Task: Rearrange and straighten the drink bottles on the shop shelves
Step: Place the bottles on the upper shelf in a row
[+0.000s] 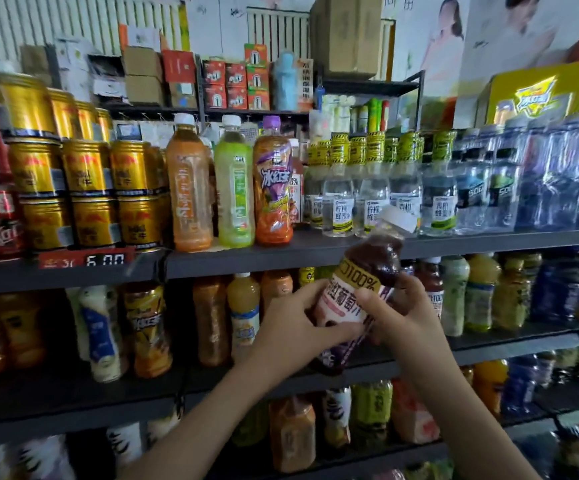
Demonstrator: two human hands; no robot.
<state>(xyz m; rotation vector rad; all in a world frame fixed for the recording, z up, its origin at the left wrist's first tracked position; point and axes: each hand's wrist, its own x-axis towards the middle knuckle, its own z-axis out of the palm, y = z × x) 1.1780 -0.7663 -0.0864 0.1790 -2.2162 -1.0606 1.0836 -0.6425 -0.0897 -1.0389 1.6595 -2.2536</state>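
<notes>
Between my hands, head view: one grape juice bottle (371,263), dark purple liquid, white cap, tilted up-right, off the shelves. My left hand (295,327) and right hand (407,317) both grip its label. Up-left of my fingers, on the upper shelf (315,253): three tall bottles upright, namely orange bottle (189,188), green bottle (234,188), purple-capped bottle (273,188).

The dark juice bottle (350,299) bore "100%" on its yellow band, a red price tag (87,260) on the shelf edge (218,263) read "6.00", and an orange-and-purple bottle (273,188) above showed "冰红" in white.
</notes>
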